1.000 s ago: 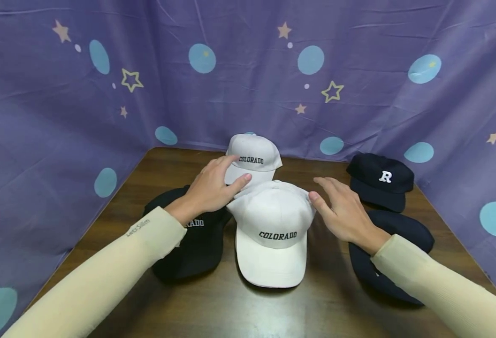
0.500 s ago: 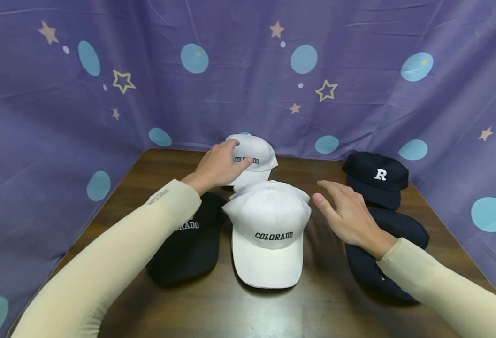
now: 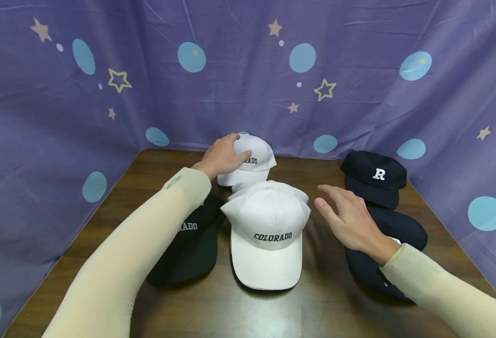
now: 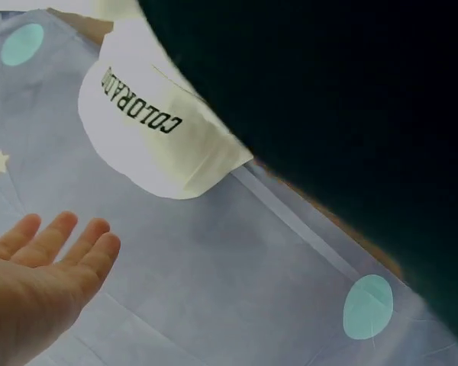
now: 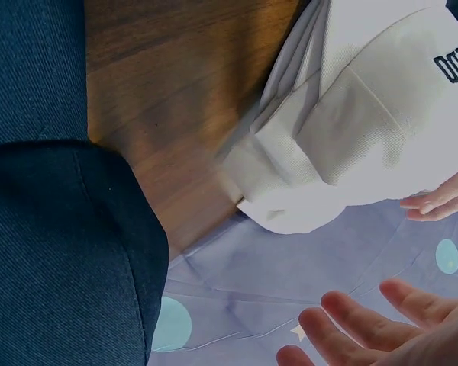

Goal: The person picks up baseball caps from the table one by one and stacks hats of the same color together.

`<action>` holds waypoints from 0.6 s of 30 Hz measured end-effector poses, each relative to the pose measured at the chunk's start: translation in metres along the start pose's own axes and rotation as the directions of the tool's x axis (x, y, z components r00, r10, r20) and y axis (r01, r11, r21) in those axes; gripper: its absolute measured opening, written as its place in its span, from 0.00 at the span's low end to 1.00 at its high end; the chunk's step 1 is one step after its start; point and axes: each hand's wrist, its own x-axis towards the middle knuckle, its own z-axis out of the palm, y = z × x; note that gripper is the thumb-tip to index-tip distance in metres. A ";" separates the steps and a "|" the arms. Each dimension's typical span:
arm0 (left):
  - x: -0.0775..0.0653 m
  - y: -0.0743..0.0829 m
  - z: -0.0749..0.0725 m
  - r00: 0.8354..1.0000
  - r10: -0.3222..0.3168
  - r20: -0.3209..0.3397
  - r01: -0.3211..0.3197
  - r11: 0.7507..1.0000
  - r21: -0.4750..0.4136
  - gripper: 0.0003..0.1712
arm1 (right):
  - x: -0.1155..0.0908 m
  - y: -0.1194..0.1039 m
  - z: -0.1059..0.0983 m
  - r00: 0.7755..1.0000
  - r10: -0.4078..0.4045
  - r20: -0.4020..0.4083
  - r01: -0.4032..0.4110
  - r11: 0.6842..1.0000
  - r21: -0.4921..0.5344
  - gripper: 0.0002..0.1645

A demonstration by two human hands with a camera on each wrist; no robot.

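Note:
My left hand is at the rear white cap, fingers extended, covering part of its COLORADO lettering. In the left wrist view a gap shows between that hand and the white cap. In the middle sits a stack of white caps, the front one lettered COLORADO. My right hand hovers to the right of the stack with its fingers spread, holding nothing. A black cap lies partly hidden under my left sleeve. Beneath my right wrist is a navy cap, partly covered.
Another navy cap with a white R stands at the back right of the wooden table. A purple curtain with stars and blue ovals hangs behind the table and along both sides.
My left hand has moved away from above the black cap, back toward the rear white cap. My right hand has shifted only slightly. The caps appear to stay where they were.

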 end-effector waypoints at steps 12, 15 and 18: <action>0.034 -0.001 0.013 0.999 0.012 0.042 -0.014 0.999 0.051 0.39 | -0.002 0.003 0.001 1.000 -0.010 -0.019 0.011 1.000 0.007 0.31; 0.041 -0.003 0.017 0.999 0.007 0.048 -0.010 0.998 0.056 0.39 | -0.002 0.004 0.001 1.000 -0.012 -0.022 0.012 1.000 0.013 0.30; 0.044 -0.005 0.020 0.999 -0.007 0.050 0.003 0.998 0.062 0.39 | -0.002 0.005 0.001 1.000 -0.015 -0.020 0.016 1.000 0.019 0.30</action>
